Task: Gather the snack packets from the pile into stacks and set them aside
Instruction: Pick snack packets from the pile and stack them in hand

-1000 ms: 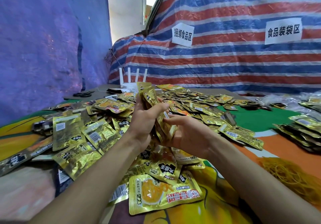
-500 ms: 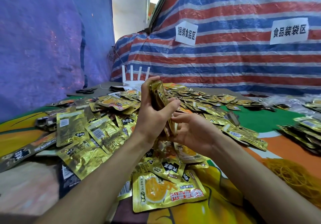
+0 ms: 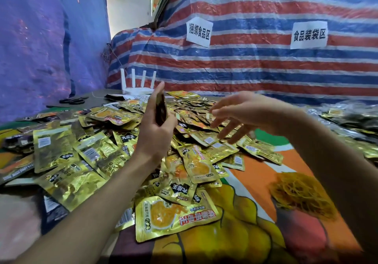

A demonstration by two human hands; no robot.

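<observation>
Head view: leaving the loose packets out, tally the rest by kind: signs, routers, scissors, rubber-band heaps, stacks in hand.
Paper signs: 2
Router: 1
Scissors: 1
Rubber-band heap: 1
Packet stack in the left hand: 1
Total: 6

right hand (image 3: pixel 243 114) off the stack (image 3: pixel 161 109), fingers now spread over pile (image 3: pixel 196 120)

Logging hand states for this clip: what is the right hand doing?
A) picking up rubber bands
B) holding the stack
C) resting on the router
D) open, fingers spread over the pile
D: the right hand has its fingers spread above the pile and holds nothing; the left hand holds the stack.
</observation>
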